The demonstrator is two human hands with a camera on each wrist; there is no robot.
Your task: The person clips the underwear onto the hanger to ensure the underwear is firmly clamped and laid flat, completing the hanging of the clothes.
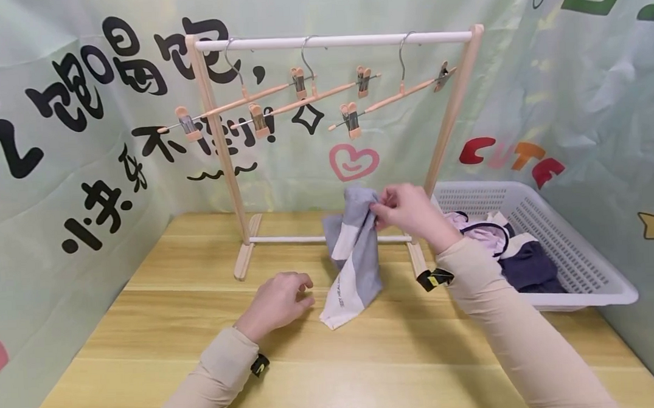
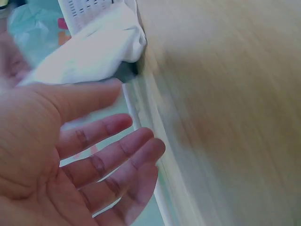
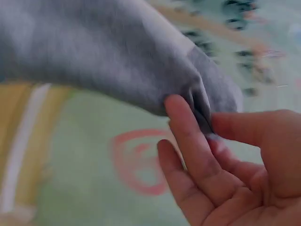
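A grey-and-white cloth garment (image 1: 357, 257) with small dark lettering hangs in loose folds in the head view, its white lower corner close to the tabletop. My right hand (image 1: 406, 212) pinches its upper edge between thumb and fingers. The right wrist view shows the pinched grey fabric (image 3: 117, 52) at the fingertips. To the garment's left, my left hand (image 1: 279, 303) is low over the table, fingers relaxed and holding nothing. The left wrist view shows that palm (image 2: 94, 160) with its fingers apart. The garment's exact kind cannot be made out.
Behind stands a wooden rack (image 1: 232, 171) with a white top rail (image 1: 331, 42). Three clip hangers, such as the right one (image 1: 399, 97), hang from it. At right, a white perforated basket (image 1: 575, 248) holds a pink garment (image 1: 487, 236) and dark cloth (image 1: 532, 268).
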